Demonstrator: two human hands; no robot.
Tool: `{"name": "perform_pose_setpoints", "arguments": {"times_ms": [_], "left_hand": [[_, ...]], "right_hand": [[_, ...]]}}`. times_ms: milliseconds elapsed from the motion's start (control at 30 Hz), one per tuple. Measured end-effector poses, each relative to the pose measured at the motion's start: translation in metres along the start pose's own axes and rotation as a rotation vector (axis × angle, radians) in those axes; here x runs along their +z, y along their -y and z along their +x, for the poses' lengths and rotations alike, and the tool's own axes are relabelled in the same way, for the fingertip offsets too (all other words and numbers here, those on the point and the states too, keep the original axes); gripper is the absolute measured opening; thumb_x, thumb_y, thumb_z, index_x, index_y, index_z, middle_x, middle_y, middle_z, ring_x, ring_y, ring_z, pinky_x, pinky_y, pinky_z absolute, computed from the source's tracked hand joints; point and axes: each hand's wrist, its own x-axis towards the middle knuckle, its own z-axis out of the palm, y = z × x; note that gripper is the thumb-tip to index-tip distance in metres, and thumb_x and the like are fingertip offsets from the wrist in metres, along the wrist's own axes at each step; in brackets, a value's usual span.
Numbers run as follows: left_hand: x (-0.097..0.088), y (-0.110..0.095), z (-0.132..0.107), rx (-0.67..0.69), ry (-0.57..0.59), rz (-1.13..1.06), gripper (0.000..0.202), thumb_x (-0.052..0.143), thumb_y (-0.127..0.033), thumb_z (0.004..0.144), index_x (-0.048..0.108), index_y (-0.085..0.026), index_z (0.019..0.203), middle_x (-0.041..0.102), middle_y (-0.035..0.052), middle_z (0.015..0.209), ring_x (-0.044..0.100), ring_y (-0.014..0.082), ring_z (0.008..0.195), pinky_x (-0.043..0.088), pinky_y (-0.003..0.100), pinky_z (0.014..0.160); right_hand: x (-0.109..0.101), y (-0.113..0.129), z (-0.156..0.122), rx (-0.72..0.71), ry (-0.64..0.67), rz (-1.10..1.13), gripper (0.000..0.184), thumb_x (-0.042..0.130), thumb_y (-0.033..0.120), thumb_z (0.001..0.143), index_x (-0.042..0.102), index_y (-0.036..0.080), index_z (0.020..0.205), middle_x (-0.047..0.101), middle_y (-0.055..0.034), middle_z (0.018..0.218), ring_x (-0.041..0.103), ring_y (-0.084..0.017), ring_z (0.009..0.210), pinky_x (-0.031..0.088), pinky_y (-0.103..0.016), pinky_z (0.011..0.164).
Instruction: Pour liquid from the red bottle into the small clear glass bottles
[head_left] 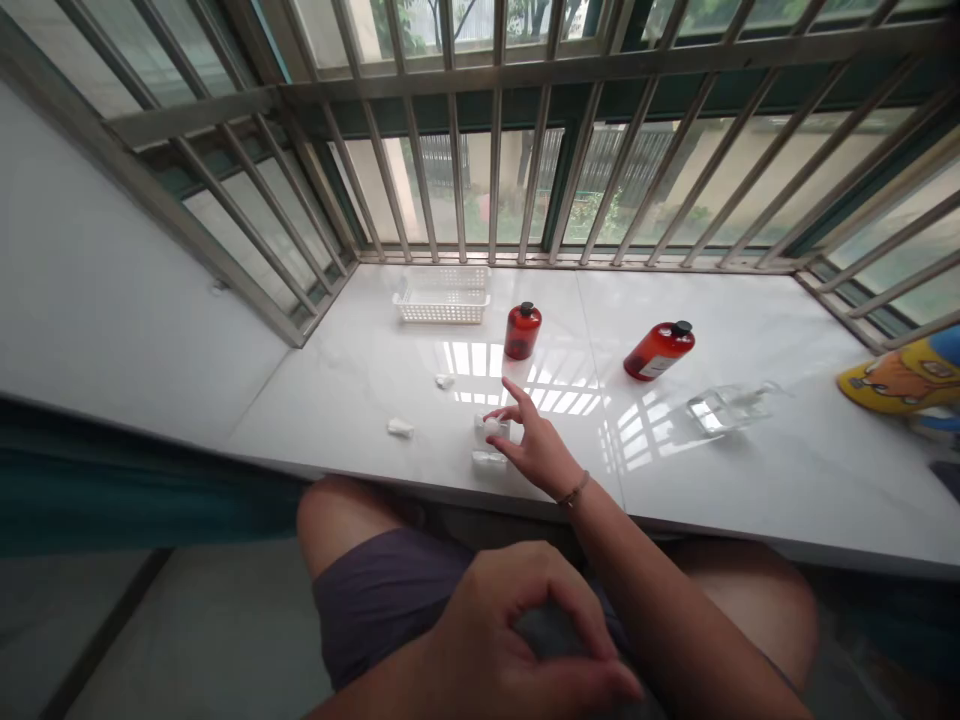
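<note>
head: you look down over your knees at a white stone counter [750, 500] below a barred window [600, 180].
right grip: your right grip [536, 450] is spread open above the counter, with a bracelet [574, 490] on the wrist; its fingers sit at or just beside the small white bottle, and you cannot tell if they touch it.
left grip: your left grip [517, 620] is curled over your lap, away from the counter; you cannot tell if it holds anything.
at hand: the small white bottle [491, 428] stands near the counter's front edge, with a small clear bottle [489, 459] lying just in front of it.
nearby: two white bits [400, 428] [445, 381] lie to the left.
further: a white basket [442, 295] sits by the window, two red bottles [523, 331] [660, 350] stand and lie beyond your fingers, and a clear bottle [731, 408] lies on its side.
</note>
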Motion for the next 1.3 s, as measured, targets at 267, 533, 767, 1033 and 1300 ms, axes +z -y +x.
{"name": "perform_pose_setpoints", "arguments": {"times_ms": [267,533,767,1033,1300], "left_hand": [[-0.05,0.055,-0.029,-0.161,-0.193,0.551,0.005,0.08,-0.028,0.098,0.08,-0.023,0.099,0.084,0.0053,0.105,0.079,0.0224,0.1,0.062,0.034,0.092],[-0.068,0.098,-0.026,-0.025,-0.091,1.273,0.063,0.07,-0.028,0.101,0.05,-0.019,0.16,0.052,0.0197,0.169,0.053,0.0366,0.154,0.051,0.057,0.124],[-0.06,0.116,-0.014,-0.12,-0.062,1.56,0.081,0.064,-0.028,0.103,0.026,-0.016,0.174,0.04,0.02,0.177,0.04,0.0382,0.164,0.042,0.061,0.131],[-0.061,0.12,-0.012,-0.162,-0.07,1.558,0.082,0.066,-0.027,0.101,0.028,-0.015,0.173,0.048,0.0205,0.172,0.051,0.0366,0.156,0.045,0.06,0.128],[-0.06,0.116,-0.005,-0.205,-0.051,1.537,0.073,0.063,-0.025,0.102,0.035,-0.012,0.169,0.045,0.0222,0.173,0.06,0.0354,0.145,0.048,0.059,0.125]], "right_hand": [[0.007,-0.007,-0.01,-0.009,-0.015,0.121,0.083,0.066,0.032,0.105,0.021,0.028,0.174,0.077,-0.0085,0.126,0.066,-0.027,0.139,0.048,-0.055,0.123],[0.018,-0.005,-0.01,0.085,-0.196,0.05,0.097,0.087,0.039,0.091,0.03,0.028,0.169,0.078,-0.0058,0.116,0.075,-0.031,0.119,0.051,-0.059,0.118],[0.011,-0.005,-0.01,0.011,-0.143,0.081,0.089,0.078,0.036,0.099,0.026,0.03,0.171,0.078,-0.0073,0.123,0.074,-0.028,0.125,0.054,-0.055,0.117],[0.012,-0.011,-0.008,0.001,-0.154,0.035,0.103,0.086,0.044,0.093,0.022,0.029,0.173,0.071,-0.0093,0.128,0.07,-0.03,0.126,0.052,-0.057,0.119],[0.006,-0.006,-0.005,-0.059,-0.077,0.015,0.098,0.074,0.03,0.098,0.014,0.028,0.175,0.069,-0.0115,0.136,0.067,-0.029,0.132,0.048,-0.058,0.123]]}}
